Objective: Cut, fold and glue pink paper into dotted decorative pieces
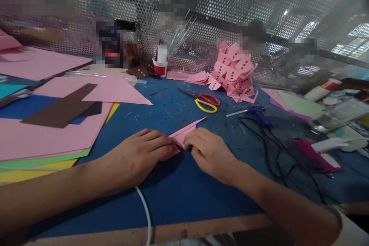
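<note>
A folded piece of pink paper (182,133) lies on the blue tabletop, its thin pointed end aimed away to the right. My left hand (144,153) rests over its left end, fingers closed on the paper. With bent fingers, my right hand (209,152) pinches the paper's near right edge. Both thumbs are largely hidden, as is the paper beneath the fingers. Beyond the hands lie scissors (206,102) with one red and one yellow handle loop.
Left are stacked sheets of coloured paper (52,142) with a brown strip (60,107) on top. Pink folded pieces (233,71) pile up at the back, right of a red-and-white cup (160,66). A blue glue gun (259,115) trails black cable; a white cable (144,207) crosses the front edge.
</note>
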Tool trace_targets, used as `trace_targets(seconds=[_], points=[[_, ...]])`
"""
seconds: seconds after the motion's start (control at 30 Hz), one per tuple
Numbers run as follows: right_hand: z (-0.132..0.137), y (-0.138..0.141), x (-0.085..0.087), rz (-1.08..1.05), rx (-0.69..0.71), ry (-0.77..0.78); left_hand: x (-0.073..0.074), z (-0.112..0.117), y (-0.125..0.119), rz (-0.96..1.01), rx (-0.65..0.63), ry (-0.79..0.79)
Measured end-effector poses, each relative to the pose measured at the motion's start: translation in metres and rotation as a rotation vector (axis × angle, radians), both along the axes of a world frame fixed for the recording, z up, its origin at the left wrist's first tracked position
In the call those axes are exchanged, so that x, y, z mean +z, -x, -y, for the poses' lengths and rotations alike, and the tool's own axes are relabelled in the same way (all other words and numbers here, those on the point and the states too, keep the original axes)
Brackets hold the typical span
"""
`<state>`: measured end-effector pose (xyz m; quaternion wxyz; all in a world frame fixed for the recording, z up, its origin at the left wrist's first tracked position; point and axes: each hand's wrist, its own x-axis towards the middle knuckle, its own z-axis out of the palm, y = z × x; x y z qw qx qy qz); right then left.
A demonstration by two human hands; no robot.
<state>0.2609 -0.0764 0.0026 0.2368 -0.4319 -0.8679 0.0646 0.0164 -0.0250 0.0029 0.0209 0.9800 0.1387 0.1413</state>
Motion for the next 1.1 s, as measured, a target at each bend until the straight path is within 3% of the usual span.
trace_targets(seconds=[0.33, 1.1], points=[[-0.0046, 0.0033, -0.0066, 0.063, 0.011, -0.010, -0.0004, -0.0004, -0.0027, 0.061, 0.010, 0.026], [-0.0079, 0.0088, -0.0015, 0.142, 0.021, -0.020, -0.0008, 0.0013, -0.0009, -0.015, 0.039, -0.008]])
